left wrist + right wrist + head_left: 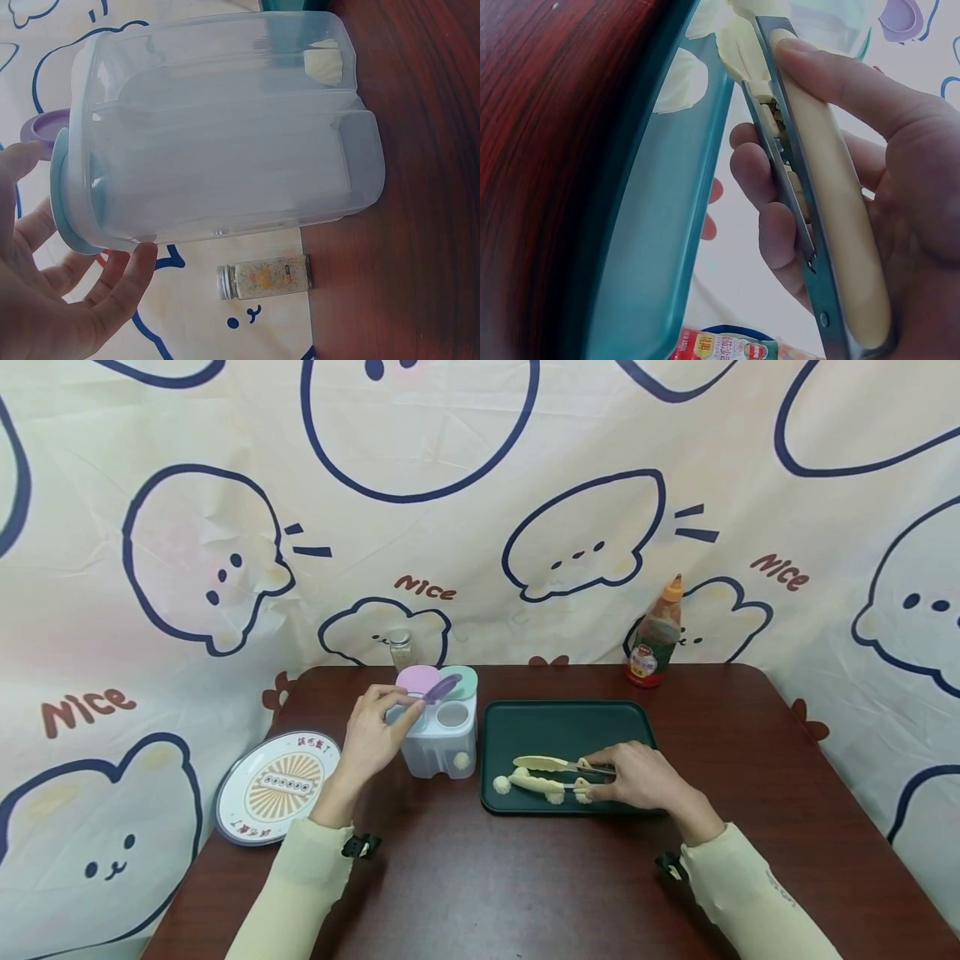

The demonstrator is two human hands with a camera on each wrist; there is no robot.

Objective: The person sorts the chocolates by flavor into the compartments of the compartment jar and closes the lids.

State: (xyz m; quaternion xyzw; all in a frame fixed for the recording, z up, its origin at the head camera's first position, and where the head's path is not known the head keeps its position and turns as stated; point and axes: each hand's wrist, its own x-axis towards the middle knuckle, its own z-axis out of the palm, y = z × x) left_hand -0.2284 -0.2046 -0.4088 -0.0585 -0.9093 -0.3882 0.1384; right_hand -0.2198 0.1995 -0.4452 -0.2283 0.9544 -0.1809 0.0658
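Note:
At the clear storage container [442, 747], my left hand [378, 727] holds the raised purple lid [442, 688] with thumb and fingertips near its edge. The other fingers lie along the light blue lid [64, 195] and the container's side. An off-white piece [324, 66] sits inside the container, at its bottom. My right hand [637, 774] grips cream-tipped tongs [543, 763] low over the dark green tray [562, 718]. The tong tips stand apart. Several small off-white lumps [501, 785] lie on the tray around them; their kind is unclear.
A round patterned plate [315, 760] lies at the table's left edge. Behind the container stands a small seasoning jar [401, 650], and at the back right a sauce bottle [655, 639]. A printed cloth [480, 543] hangs behind the brown table [480, 877].

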